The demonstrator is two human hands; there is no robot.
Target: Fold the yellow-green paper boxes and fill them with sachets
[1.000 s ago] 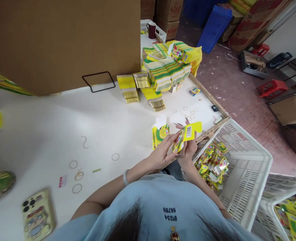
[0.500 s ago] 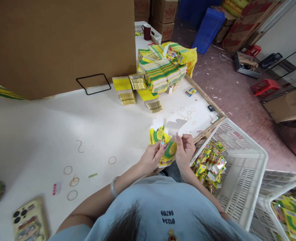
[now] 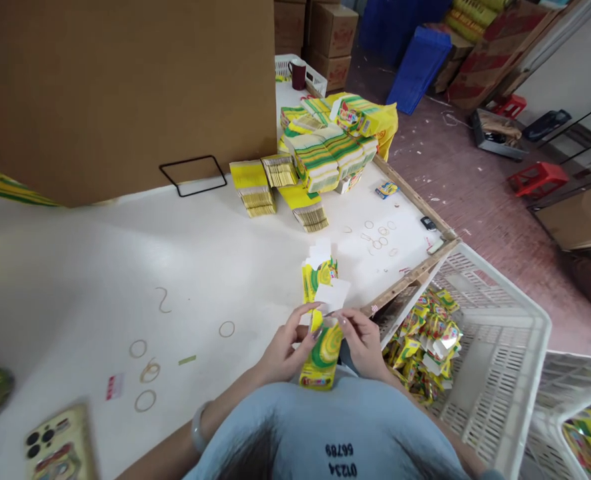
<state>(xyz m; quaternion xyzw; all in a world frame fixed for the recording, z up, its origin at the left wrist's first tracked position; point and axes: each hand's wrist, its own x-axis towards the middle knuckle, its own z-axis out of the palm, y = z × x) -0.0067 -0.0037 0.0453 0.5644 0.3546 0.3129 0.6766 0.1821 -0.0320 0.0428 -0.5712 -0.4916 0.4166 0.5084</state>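
Close to my body, a small yellow-and-green printed carton (image 3: 324,357) is held between my two hands, its top end facing away from me. My left hand (image 3: 288,343) pinches the carton's left side near that end. At the upper right edge, the thumb and fingers of my right hand (image 3: 363,340) grip it near a white flap (image 3: 332,293). Just beyond lie more flat cartons (image 3: 313,280) of the same print, with white ends, on the white table (image 3: 200,260). What lies under my fingertips is partly hidden.
Bundled carton stacks (image 3: 310,160) stand at the table's far right, beside a large cardboard box (image 3: 125,87). Rubber bands (image 3: 227,329) and a phone (image 3: 60,443) lie on the left. A white crate (image 3: 500,373) holding loose cartons stands by the wooden table edge (image 3: 410,280).
Both hands have drawn the carton lower and nearer my body, and it now shows its long printed face. The white flap has swung to the carton's far end. The view has tilted slightly.
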